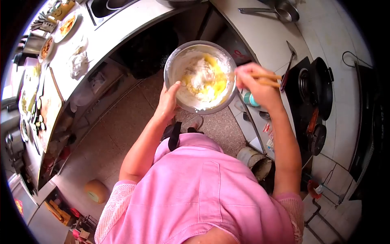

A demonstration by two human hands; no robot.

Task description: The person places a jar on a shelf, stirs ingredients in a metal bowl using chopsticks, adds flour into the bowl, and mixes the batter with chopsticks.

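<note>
A round metal mixing bowl (174, 67) is held up over the floor at the middle of the view. In it lie white flour (200, 72) and yellow beaten egg (219, 84), partly mixed, with flour smeared on the inner wall. My left hand (167, 99) grips the bowl's near left rim, thumb over the edge. Closed around a pair of wooden chopsticks (266, 79), my right hand (256, 85) is at the bowl's right rim. The chopsticks' back ends stick out to the right; their tips are hard to make out.
Left counter: plates of food (67, 27), a cutting board (52, 101) with cut pieces. Right: a stove with a black wok (321, 87), a spatula (291, 51) and a saucepan (287, 12). A bucket (255, 162) and a round yellow-orange object (96, 191) stand on the floor.
</note>
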